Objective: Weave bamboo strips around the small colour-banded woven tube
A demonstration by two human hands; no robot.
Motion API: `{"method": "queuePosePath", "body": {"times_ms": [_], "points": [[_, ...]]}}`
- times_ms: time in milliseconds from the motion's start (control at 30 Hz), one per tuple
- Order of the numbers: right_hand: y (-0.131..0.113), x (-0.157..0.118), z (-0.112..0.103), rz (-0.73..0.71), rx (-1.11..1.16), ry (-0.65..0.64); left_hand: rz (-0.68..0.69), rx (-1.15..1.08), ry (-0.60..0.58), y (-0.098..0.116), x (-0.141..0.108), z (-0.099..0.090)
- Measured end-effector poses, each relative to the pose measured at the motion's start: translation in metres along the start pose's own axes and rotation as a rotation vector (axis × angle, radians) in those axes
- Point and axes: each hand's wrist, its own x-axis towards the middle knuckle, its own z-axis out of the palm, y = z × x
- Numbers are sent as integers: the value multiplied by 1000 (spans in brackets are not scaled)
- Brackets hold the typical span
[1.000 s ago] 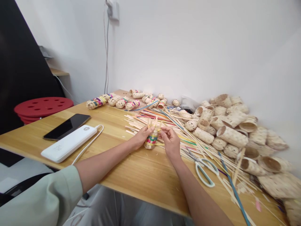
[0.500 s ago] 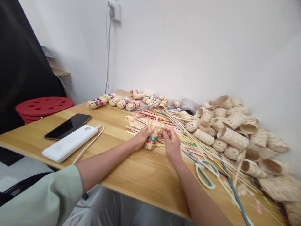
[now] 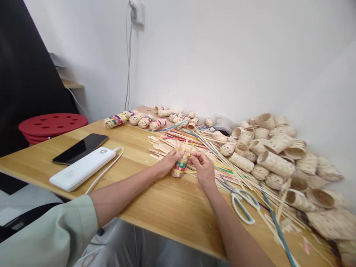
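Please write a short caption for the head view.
Both hands hold a small colourful woven tube above a wooden table.

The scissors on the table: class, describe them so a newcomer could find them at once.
Start at the wooden table and go to its right side, near the heap of plain woven tubes. The scissors lie flat among the loose strips, just right of the right forearm. Their pale green loop handles and metal blades set them apart.

On my wooden table (image 3: 155, 207) a black phone (image 3: 80, 148) lies just beside a white power bank (image 3: 82, 168) with its cable (image 3: 104, 171). Scissors (image 3: 242, 203) rest near loose coloured strips (image 3: 222, 163). Plain woven tubes (image 3: 278, 155) pile against the wall; red stools (image 3: 52, 125) stand behind.
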Motion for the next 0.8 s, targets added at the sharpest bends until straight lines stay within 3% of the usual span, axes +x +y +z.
{"method": "queuePosePath", "body": {"times_ms": [533, 800], "points": [[-3, -3, 1, -18, -100, 40, 27, 62, 27, 2, -3, 3], [-4, -6, 1, -113, -375, 25, 27, 75, -17, -1, -3, 2]]}}
